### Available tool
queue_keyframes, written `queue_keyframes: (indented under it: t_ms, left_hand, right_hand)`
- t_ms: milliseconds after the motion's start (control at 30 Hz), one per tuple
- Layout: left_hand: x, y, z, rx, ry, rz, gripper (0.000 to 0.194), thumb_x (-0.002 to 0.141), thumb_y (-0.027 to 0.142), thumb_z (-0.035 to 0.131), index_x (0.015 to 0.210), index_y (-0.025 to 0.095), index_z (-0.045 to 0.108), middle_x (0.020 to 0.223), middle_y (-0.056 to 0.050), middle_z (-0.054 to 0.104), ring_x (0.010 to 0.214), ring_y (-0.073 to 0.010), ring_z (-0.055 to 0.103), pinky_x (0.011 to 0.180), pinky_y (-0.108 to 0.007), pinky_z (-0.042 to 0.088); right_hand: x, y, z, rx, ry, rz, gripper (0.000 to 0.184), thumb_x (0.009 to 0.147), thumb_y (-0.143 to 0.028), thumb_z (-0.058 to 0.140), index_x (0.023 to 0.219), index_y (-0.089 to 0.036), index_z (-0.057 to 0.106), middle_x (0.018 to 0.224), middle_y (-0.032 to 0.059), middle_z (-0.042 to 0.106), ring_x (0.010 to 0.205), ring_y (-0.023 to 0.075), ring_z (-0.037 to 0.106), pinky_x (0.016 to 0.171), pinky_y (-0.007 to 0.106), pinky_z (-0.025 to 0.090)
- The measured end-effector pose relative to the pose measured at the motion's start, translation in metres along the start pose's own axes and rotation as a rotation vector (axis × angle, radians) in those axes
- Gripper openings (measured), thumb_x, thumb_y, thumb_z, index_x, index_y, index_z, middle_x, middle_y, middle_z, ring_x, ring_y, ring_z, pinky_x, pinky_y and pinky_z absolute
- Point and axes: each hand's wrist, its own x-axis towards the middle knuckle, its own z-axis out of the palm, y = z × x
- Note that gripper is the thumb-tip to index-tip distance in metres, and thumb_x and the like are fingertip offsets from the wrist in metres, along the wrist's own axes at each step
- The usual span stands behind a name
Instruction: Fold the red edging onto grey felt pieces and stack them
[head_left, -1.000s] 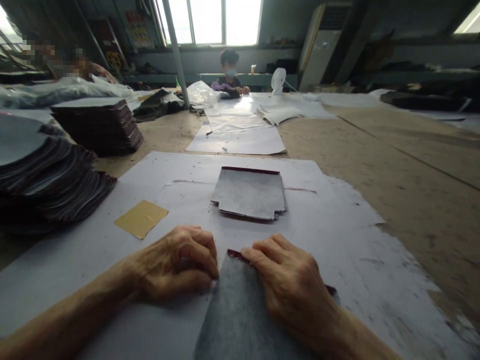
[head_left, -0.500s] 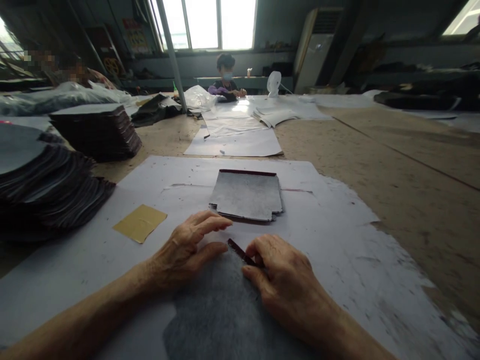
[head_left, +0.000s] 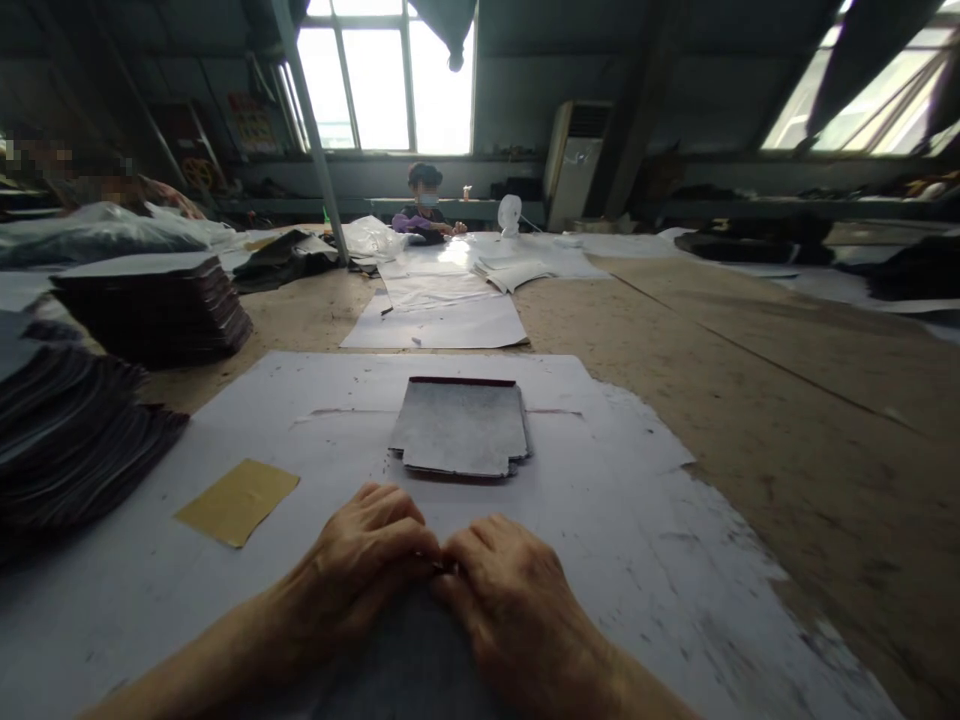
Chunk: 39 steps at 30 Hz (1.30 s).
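Compared with half a second ago, the left hand (head_left: 367, 565) has closed: its fingers and thumb, then spread apart beside the corner, are now curled together on the far edge of the grey sheet (head_left: 412, 650). The right hand (head_left: 517, 600) remains curled at that edge, and the fingertips of both hands now meet or nearly meet. Each hand grips the edge between thumb and fingers; the exact contact is partly hidden. The view is tilted higher, showing more of the window (head_left: 375, 85).

The grey sheet is located at the near centre of the white paper (head_left: 622, 490), extending from the hands toward the wearer. Its visible face is dull and dark grey; a small dark bit of the edge shows between the fingertips. The stacked grey pieces (head_left: 461, 425) lie just beyond the hands, unmoved on the paper.
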Motion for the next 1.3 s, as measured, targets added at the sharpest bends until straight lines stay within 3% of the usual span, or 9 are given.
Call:
queue_keyframes:
  t_ms: [167,333,533,700,900,1033,1100,1200,1300]
  left_hand:
    - [-0.003,0.002,-0.004,-0.114,-0.006,-0.072,0.018,0.086,0.019,0.047,0.102,0.022,0.055,0.089,-0.002,0.051,0.082,-0.0122,0.050,0.072,-0.023,0.042]
    - [-0.002,0.004,-0.003,-0.129,-0.034,-0.109,0.023,0.088,0.026,0.044,0.076,0.020,0.063,0.071,0.000,0.053,0.068,-0.0101,0.052,0.060,-0.020,0.039]
    - [0.001,0.004,-0.008,-0.136,-0.056,0.007,0.018,0.088,0.024,0.045,0.081,0.020,0.061,0.070,0.002,0.059,0.065,-0.0089,0.056,0.061,-0.018,0.040]
    - [0.000,-0.001,-0.001,0.000,0.124,0.100,0.017,0.085,0.016,0.041,0.076,0.018,0.055,0.062,0.001,0.054,0.057,-0.0089,0.053,0.054,-0.018,0.038]
    - [0.000,-0.003,0.002,0.080,0.235,0.115,0.016,0.085,0.015,0.042,0.072,0.018,0.052,0.059,0.001,0.052,0.054,-0.0090,0.052,0.052,-0.018,0.037]
    - [0.002,-0.004,0.000,0.077,0.233,0.077,0.020,0.085,0.015,0.041,0.067,0.017,0.050,0.056,0.000,0.050,0.052,-0.0090,0.051,0.050,-0.017,0.036]
    - [0.004,-0.001,0.001,0.067,0.214,0.056,0.022,0.085,0.017,0.041,0.065,0.017,0.051,0.056,0.000,0.050,0.052,-0.0089,0.051,0.049,-0.017,0.036]
    - [0.004,0.005,0.003,0.035,0.188,0.041,0.024,0.085,0.019,0.039,0.066,0.016,0.054,0.057,-0.001,0.051,0.052,-0.0090,0.050,0.050,-0.018,0.036]
    - [0.002,0.009,0.001,-0.046,0.150,-0.036,0.024,0.086,0.019,0.040,0.068,0.015,0.055,0.060,-0.001,0.053,0.056,-0.0090,0.052,0.053,-0.019,0.036]
  right_hand:
    - [0.001,0.004,0.001,-0.085,0.150,-0.196,0.020,0.079,-0.011,0.040,0.063,-0.015,0.051,0.064,0.0047,0.051,0.063,0.0152,0.045,0.057,0.027,0.035]
    - [0.005,0.004,0.005,-0.228,0.340,-0.379,0.024,0.078,-0.010,0.035,0.055,-0.017,0.043,0.056,0.0033,0.043,0.054,0.0144,0.037,0.050,0.029,0.026]
    - [0.005,0.014,0.007,-0.269,0.303,-0.409,0.022,0.079,-0.012,0.037,0.058,-0.017,0.044,0.056,0.0019,0.045,0.054,0.0137,0.041,0.051,0.027,0.028]
    - [0.008,0.026,0.019,-0.242,0.432,-0.412,0.027,0.082,-0.014,0.032,0.056,-0.019,0.036,0.050,-0.0002,0.042,0.047,0.0124,0.039,0.048,0.027,0.026]
    - [0.010,0.029,0.006,0.099,0.129,-0.176,0.025,0.080,-0.022,0.036,0.059,-0.018,0.049,0.054,-0.0012,0.052,0.050,0.0096,0.048,0.049,0.020,0.033]
    - [0.012,0.027,-0.009,0.317,-0.021,-0.060,0.026,0.083,-0.026,0.036,0.075,-0.021,0.060,0.060,-0.0031,0.059,0.052,0.0089,0.053,0.049,0.018,0.035]
    - [0.013,0.023,-0.009,0.286,0.018,-0.095,0.025,0.083,-0.032,0.039,0.079,-0.022,0.061,0.063,-0.0022,0.060,0.056,0.0099,0.054,0.052,0.019,0.036]
    - [0.013,0.014,-0.003,0.113,0.108,-0.155,0.031,0.084,-0.036,0.039,0.062,-0.018,0.053,0.055,-0.0006,0.054,0.051,0.0103,0.050,0.050,0.021,0.033]
    - [0.011,0.004,-0.007,0.034,0.008,-0.075,0.033,0.086,-0.028,0.039,0.055,-0.017,0.041,0.050,-0.0026,0.046,0.047,0.0081,0.044,0.049,0.021,0.030]
